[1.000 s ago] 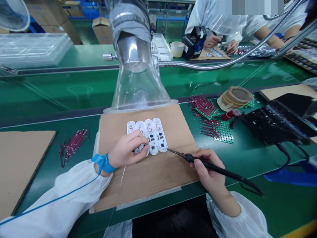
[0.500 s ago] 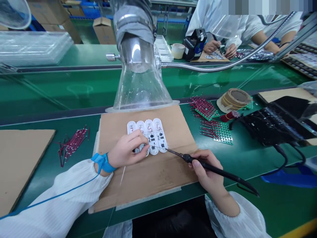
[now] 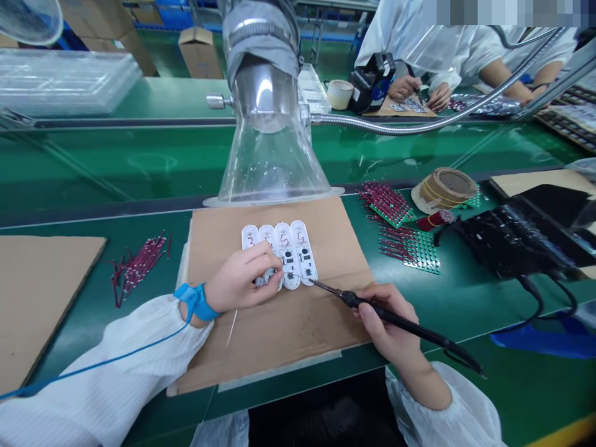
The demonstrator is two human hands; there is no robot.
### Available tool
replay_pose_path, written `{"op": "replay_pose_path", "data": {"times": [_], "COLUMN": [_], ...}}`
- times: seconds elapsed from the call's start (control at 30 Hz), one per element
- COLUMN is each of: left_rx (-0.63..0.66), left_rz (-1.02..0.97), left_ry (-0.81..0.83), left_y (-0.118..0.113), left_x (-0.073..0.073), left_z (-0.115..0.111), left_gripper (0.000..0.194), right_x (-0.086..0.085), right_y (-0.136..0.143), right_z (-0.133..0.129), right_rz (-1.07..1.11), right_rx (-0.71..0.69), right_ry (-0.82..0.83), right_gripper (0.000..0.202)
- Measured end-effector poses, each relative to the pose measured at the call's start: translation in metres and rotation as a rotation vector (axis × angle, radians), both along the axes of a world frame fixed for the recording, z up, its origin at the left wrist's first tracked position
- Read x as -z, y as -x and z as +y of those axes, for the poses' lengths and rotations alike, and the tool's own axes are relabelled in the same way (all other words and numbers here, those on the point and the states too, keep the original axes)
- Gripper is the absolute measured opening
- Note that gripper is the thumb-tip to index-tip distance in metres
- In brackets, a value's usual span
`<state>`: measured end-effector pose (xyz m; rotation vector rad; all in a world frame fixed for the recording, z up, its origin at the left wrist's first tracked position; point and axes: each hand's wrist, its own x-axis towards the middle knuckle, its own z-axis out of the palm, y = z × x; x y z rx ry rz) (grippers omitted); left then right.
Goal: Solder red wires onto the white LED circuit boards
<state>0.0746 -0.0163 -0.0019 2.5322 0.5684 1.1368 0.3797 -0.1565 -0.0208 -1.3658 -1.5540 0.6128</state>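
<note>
Several white oblong light modules with small black parts and red wires lie side by side on a brown cardboard sheet. My left hand, a blue wrist strap at its wrist, rests over the left modules and partly hides them. Its thumb and forefinger pinch a thin strand of solder wire, whose tail hangs out below the palm. My right hand grips a black soldering iron like a pen. The iron's tip is at the lower end of the rightmost module, close to the solder's front end.
A clear fume hood hangs just beyond the cardboard. Red wires lie left; green boards with red wires, a tape roll and a black device stand right. Across the bench, a co-worker's hands work.
The whole view has shifted slightly. Both hands keep almost the same pose, with the iron's tip still at the rightmost module.
</note>
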Motion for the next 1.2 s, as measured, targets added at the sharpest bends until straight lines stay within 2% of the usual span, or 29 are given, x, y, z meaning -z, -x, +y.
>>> {"op": "replay_pose_path", "data": {"times": [0.37,0.57,0.67,0.9,1.2], "left_rx": [0.02,-0.012,-0.015,0.008,0.02], "left_rz": [0.006,-0.034,-0.049,-0.017,-0.012], "left_ry": [-0.004,0.009,0.033,0.04,0.037], "left_y": [0.002,0.012,0.013,0.011,0.01], "left_x": [0.001,-0.002,-0.003,0.0,-0.001], "left_z": [0.002,0.005,0.006,0.007,0.007], "left_gripper": [0.013,0.013,0.014,0.012,0.013], "right_x": [-0.002,-0.005,-0.006,0.006,0.0], "right_y": [-0.001,0.015,0.027,0.026,0.026], "right_z": [0.002,-0.005,-0.004,-0.002,0.0], "right_rz": [-0.023,0.123,0.173,0.077,0.01], "right_rx": [-0.047,0.085,0.101,0.071,0.019], "right_ry": [0.002,-0.028,-0.038,-0.031,-0.007], "right_gripper": [0.008,0.006,0.005,0.005,0.003]}}
